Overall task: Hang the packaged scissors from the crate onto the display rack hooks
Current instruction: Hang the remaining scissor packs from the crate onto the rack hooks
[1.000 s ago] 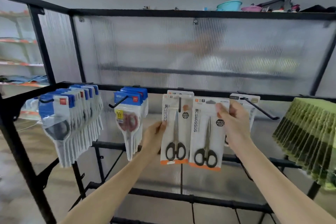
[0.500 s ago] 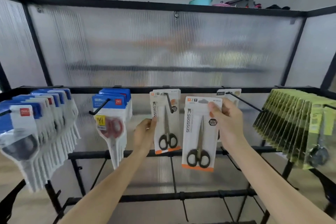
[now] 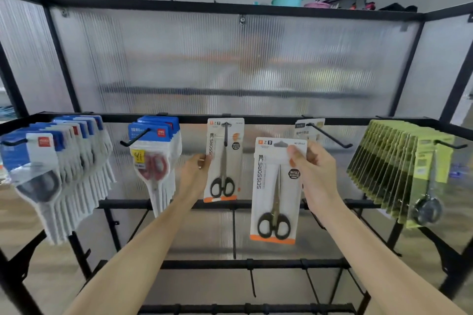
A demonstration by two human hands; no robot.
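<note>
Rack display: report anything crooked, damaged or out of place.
Nothing looks damaged or spilled. One scissors pack hangs straight on its hook, steadied by the left hand. The right hand holds a second pack, not yet hung.

Both arms raised — hands point(image 3: 195, 174) point(image 3: 316, 174) pinching

Two bare forearms in view, no sleeves anywhere along them, no watch or wristband at either wrist. Left hand point(image 3: 195, 174): a small pale band shows on one finger, likely a ring, too blurred to be sure. Right hand point(image 3: 316, 174): no rings or gloves visible, nails short and unpainted. Rest of body out of frame.
</note>
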